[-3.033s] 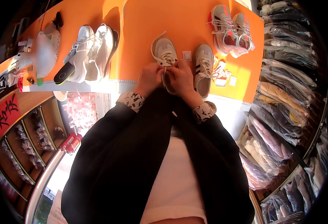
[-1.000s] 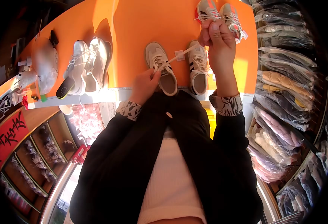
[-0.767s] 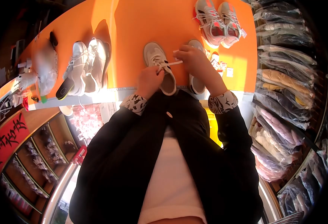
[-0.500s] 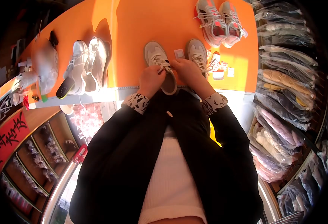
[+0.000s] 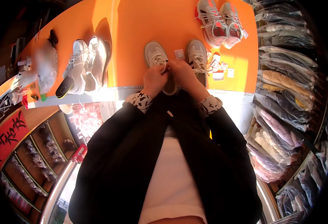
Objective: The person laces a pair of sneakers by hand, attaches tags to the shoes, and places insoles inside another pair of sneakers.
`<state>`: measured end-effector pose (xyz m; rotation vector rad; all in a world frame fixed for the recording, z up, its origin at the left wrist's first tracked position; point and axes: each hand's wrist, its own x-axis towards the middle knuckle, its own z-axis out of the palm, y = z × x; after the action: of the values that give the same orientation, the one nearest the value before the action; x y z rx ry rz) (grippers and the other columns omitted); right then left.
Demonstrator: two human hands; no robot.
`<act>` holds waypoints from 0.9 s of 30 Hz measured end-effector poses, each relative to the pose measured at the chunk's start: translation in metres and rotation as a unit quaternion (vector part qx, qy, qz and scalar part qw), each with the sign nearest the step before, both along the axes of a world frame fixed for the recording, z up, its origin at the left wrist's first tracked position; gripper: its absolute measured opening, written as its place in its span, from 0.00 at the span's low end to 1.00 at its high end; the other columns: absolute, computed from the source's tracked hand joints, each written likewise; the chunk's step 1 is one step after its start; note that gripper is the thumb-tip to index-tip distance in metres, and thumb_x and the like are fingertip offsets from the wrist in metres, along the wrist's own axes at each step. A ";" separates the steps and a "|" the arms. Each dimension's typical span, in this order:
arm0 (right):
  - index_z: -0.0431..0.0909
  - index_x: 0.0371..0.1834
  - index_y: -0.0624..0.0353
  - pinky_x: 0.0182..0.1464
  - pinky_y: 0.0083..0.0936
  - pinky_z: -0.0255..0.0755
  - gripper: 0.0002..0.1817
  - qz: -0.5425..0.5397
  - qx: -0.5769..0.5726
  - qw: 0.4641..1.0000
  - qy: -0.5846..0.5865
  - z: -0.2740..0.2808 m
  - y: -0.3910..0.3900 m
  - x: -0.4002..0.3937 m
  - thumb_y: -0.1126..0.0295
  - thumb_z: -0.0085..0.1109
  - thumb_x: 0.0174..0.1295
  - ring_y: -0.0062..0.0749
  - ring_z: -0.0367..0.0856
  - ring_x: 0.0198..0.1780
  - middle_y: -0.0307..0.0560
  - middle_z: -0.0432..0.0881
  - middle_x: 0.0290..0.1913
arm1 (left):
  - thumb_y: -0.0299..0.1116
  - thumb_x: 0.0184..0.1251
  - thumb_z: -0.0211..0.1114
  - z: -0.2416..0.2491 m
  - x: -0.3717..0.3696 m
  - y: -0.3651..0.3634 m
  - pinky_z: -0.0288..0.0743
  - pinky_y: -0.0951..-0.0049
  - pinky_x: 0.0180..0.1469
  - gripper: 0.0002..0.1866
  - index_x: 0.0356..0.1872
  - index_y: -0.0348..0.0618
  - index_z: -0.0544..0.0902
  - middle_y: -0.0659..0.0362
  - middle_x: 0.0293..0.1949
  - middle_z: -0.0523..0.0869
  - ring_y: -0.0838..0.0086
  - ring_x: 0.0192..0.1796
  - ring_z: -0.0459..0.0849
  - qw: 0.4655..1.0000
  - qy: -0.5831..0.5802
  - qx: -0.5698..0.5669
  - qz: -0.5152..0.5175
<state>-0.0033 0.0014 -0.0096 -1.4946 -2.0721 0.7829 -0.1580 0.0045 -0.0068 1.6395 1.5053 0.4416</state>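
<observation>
A light grey sneaker (image 5: 155,50) stands toe-away on the orange table, close to its front edge. Over its laces, my left hand (image 5: 155,79) is closed in a pinch on the shoelace. My right hand (image 5: 183,73) meets it there from the right, fingers pinched on the lace too. Both hands cover most of the tongue and upper laces. The matching sneaker (image 5: 197,56) stands just right of my right hand, with its laces loosely laid over it. Between the two toes lies a small white square packet (image 5: 179,54).
At the left stand white sneakers (image 5: 91,63) with a dark insole (image 5: 65,87) leaning on them. Grey-and-red sneakers (image 5: 218,28) sit back right, above some paper tags (image 5: 219,71). Plastic-wrapped garments (image 5: 287,82) hang along the right; shelves (image 5: 40,149) stand lower left.
My right hand has moved left and come up against my left hand over the laces. The sneakers have stayed in place.
</observation>
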 end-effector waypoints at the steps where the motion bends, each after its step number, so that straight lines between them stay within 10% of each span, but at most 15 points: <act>1: 0.77 0.33 0.59 0.41 0.38 0.72 0.07 -0.005 -0.004 1.000 0.027 0.002 -0.001 -0.002 0.77 0.59 0.49 0.50 0.79 0.39 0.50 0.80 0.35 | 0.40 0.57 0.65 -0.005 -0.001 0.001 0.76 0.57 0.38 0.11 0.31 0.42 0.83 0.48 0.32 0.84 0.51 0.37 0.83 1.000 0.000 0.000 0.000; 7: 0.76 0.28 0.57 0.42 0.36 0.71 0.06 -0.046 0.150 0.988 -0.011 0.020 -0.008 -0.002 0.77 0.59 0.45 0.44 0.78 0.41 0.46 0.76 0.31 | 0.36 0.59 0.65 0.021 -0.021 0.014 0.74 0.64 0.35 0.09 0.30 0.40 0.82 0.51 0.29 0.83 0.59 0.34 0.83 0.991 -0.079 -0.082 -0.073; 9: 0.76 0.28 0.58 0.42 0.36 0.71 0.06 -0.075 0.111 0.991 0.020 0.009 -0.015 -0.003 0.77 0.59 0.46 0.45 0.77 0.41 0.47 0.76 0.32 | 0.32 0.62 0.65 0.076 -0.028 0.017 0.69 0.74 0.35 0.08 0.28 0.38 0.80 0.59 0.28 0.80 0.73 0.32 0.78 0.876 -0.363 -0.300 -0.108; 13: 0.77 0.31 0.60 0.41 0.38 0.72 0.05 -0.149 -0.038 0.982 0.112 0.010 -0.022 -0.011 0.77 0.60 0.50 0.49 0.77 0.40 0.49 0.76 0.33 | 0.30 0.64 0.65 0.144 -0.045 0.030 0.64 0.81 0.37 0.08 0.28 0.39 0.78 0.65 0.29 0.77 0.82 0.33 0.73 0.849 -0.459 -0.160 -0.206; 20: 0.79 0.34 0.61 0.38 0.37 0.74 0.04 -0.085 0.119 0.974 0.174 0.012 -0.007 -0.020 0.75 0.58 0.57 0.48 0.79 0.35 0.50 0.80 0.35 | 0.37 0.69 0.61 0.144 -0.026 0.039 0.59 0.82 0.30 0.12 0.31 0.38 0.79 0.65 0.24 0.72 0.82 0.26 0.67 0.918 -0.387 -0.071 -0.044; 22: 0.79 0.32 0.63 0.38 0.34 0.73 0.04 -0.165 -0.089 0.945 0.269 0.005 -0.005 -0.020 0.75 0.55 0.59 0.45 0.80 0.33 0.52 0.81 0.31 | 0.41 0.76 0.52 0.141 -0.024 0.058 0.53 0.82 0.25 0.17 0.30 0.41 0.77 0.67 0.22 0.69 0.84 0.22 0.61 0.892 -0.406 -0.129 0.152; 27: 0.78 0.30 0.66 0.37 0.34 0.72 0.08 -0.123 -0.202 0.932 0.274 0.022 0.017 -0.031 0.72 0.53 0.62 0.45 0.80 0.32 0.54 0.80 0.27 | 0.47 0.78 0.46 0.143 0.009 0.073 0.50 0.82 0.23 0.21 0.28 0.44 0.75 0.67 0.22 0.68 0.84 0.21 0.57 0.877 -0.442 -0.140 0.127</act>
<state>-0.0341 0.0186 0.0119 -1.4739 -1.3336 1.3958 -0.1486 0.0773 0.1362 0.8017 0.9956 0.9201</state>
